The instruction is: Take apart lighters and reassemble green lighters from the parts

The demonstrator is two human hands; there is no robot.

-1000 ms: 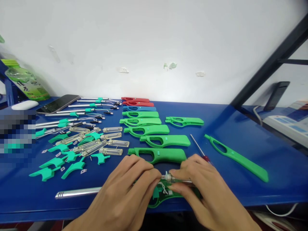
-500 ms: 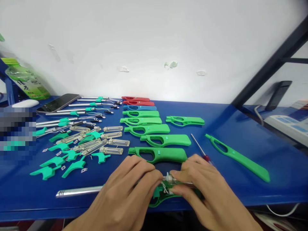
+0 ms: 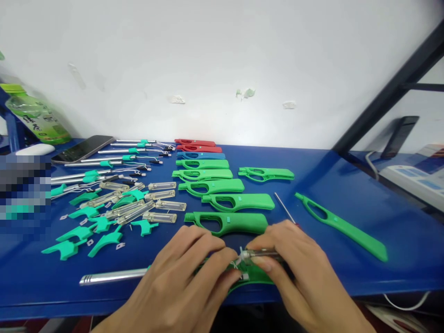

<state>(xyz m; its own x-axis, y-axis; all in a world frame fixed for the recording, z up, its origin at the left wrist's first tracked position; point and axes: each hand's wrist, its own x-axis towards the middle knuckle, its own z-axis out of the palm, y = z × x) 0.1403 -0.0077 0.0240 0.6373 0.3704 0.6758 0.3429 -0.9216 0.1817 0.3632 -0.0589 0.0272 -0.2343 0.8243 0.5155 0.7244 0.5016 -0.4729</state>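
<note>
At lower centre, a clear tank (image 3: 255,254) is pinched by the right hand (image 3: 296,268) over a green shell (image 3: 259,274). The left hand (image 3: 183,277) is curled alongside; its grip cannot be told. Beyond, mid-frame, a green handle (image 3: 247,224) is seen.

that table (image 3: 326,173) is deep blue, the wall (image 3: 222,55) white with a pale green scuff (image 3: 249,94). the nearest shell (image 3: 258,274) is bright green, its wires (image 3: 235,264) white, the tank (image 3: 262,253) clear, the long tube (image 3: 116,276) silver with dark slots (image 3: 86,279). two shells (image 3: 204,149) are red, another shell (image 3: 212,156) blue, the other shells (image 3: 248,224) green; loose triggers (image 3: 68,250) are teal.
</note>
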